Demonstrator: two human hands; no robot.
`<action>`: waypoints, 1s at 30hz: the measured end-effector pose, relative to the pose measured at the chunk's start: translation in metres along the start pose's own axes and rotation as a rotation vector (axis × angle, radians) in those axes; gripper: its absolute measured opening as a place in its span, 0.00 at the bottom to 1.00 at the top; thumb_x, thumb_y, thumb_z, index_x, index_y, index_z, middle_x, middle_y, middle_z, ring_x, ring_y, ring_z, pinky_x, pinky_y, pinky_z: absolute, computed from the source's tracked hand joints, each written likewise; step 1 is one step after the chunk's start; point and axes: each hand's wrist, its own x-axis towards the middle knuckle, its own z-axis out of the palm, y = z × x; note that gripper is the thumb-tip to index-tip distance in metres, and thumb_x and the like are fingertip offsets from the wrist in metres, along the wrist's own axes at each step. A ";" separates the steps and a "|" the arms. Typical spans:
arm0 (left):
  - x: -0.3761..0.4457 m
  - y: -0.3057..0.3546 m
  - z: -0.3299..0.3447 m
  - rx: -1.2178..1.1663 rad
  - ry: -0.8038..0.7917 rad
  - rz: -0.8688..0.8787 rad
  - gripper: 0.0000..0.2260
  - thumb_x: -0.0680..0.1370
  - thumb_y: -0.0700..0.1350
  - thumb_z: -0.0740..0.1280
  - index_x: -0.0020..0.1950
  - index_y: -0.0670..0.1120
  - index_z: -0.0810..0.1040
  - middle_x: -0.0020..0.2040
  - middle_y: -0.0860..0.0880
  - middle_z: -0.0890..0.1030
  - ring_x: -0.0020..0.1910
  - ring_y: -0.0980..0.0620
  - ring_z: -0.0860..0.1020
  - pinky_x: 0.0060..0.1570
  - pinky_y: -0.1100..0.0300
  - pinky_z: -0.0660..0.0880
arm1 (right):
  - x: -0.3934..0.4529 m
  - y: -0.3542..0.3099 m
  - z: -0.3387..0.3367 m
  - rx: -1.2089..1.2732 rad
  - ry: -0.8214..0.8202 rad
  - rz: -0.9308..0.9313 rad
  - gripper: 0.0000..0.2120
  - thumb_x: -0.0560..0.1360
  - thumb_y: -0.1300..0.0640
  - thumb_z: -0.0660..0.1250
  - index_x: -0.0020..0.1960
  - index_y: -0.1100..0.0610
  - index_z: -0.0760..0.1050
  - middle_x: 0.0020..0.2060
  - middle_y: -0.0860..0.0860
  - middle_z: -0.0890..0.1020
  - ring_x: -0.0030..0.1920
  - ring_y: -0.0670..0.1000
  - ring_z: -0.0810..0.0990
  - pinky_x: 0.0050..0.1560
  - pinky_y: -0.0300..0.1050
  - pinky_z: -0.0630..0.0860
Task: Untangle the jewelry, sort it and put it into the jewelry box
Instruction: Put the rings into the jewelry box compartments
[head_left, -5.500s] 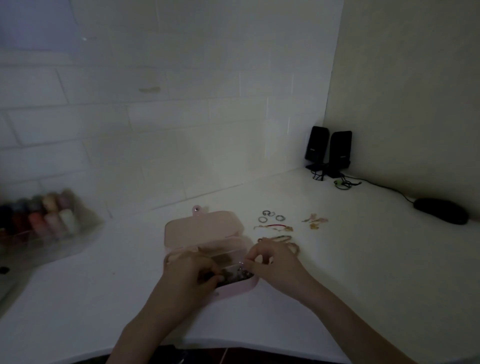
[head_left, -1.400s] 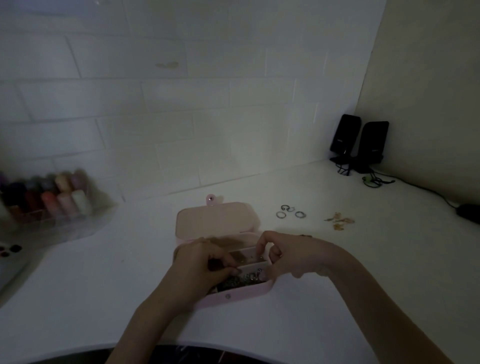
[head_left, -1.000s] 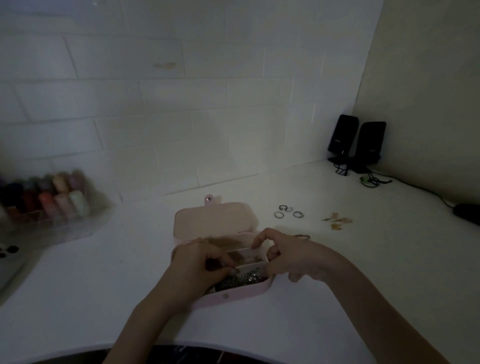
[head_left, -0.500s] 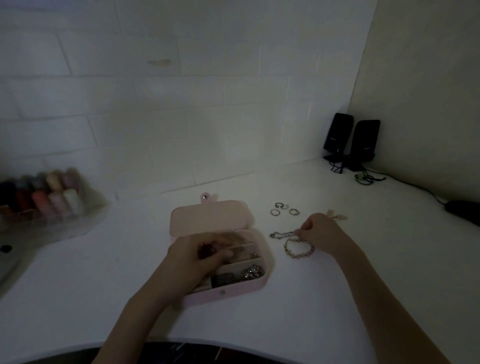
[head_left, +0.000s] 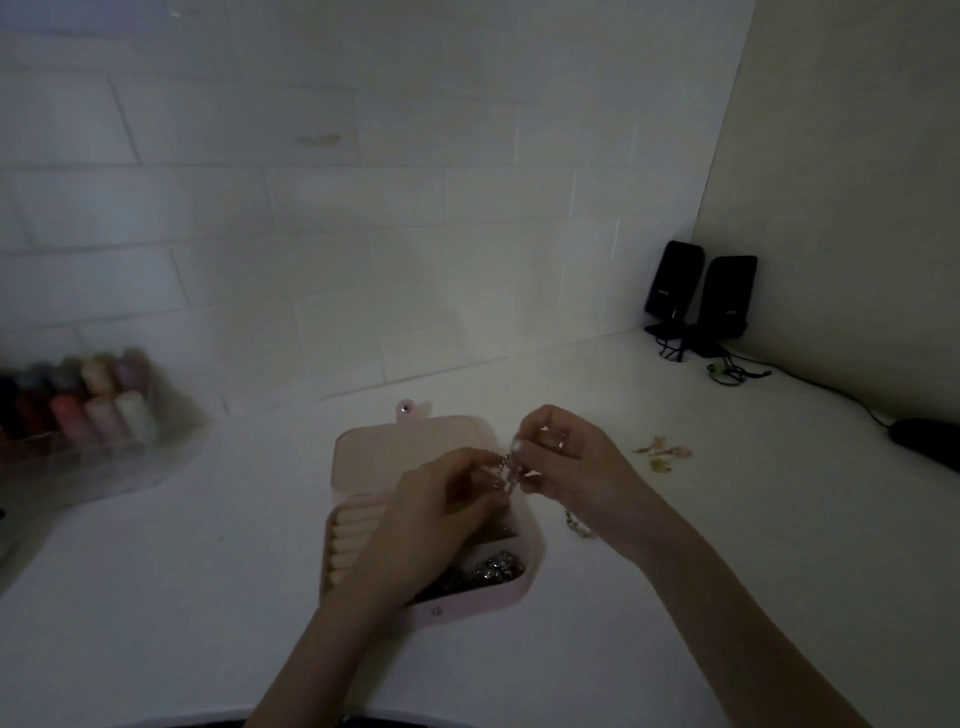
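Head view, left hand (head_left: 441, 493), right hand (head_left: 566, 462) pinching chain (head_left: 506, 470)

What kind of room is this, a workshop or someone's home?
Most likely a home desk corner: a white desk against a brick-pattern wall, small black speakers, a computer mouse and a clear organizer of small bottles.

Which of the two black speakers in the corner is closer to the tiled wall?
The left black speaker, standing nearest the white tiled wall; the other speaker sits to its right.
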 end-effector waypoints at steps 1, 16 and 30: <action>-0.001 0.001 0.000 -0.010 0.057 0.006 0.07 0.73 0.39 0.71 0.46 0.51 0.81 0.39 0.55 0.83 0.40 0.61 0.80 0.43 0.71 0.74 | 0.000 0.000 0.000 0.034 0.021 -0.005 0.06 0.75 0.69 0.65 0.43 0.60 0.72 0.34 0.53 0.80 0.36 0.50 0.77 0.39 0.40 0.74; -0.021 -0.018 -0.030 0.271 0.172 -0.023 0.15 0.67 0.34 0.73 0.35 0.55 0.78 0.36 0.56 0.79 0.41 0.62 0.77 0.38 0.74 0.69 | 0.000 0.020 0.008 -0.749 0.047 -0.105 0.07 0.68 0.62 0.74 0.38 0.51 0.81 0.27 0.43 0.76 0.30 0.39 0.73 0.33 0.29 0.67; -0.025 -0.017 -0.028 0.345 0.087 -0.002 0.07 0.71 0.43 0.73 0.38 0.56 0.81 0.34 0.66 0.77 0.38 0.65 0.75 0.40 0.71 0.67 | 0.003 0.009 -0.039 -1.007 0.180 0.091 0.06 0.69 0.54 0.75 0.43 0.49 0.78 0.41 0.46 0.75 0.34 0.40 0.70 0.31 0.30 0.66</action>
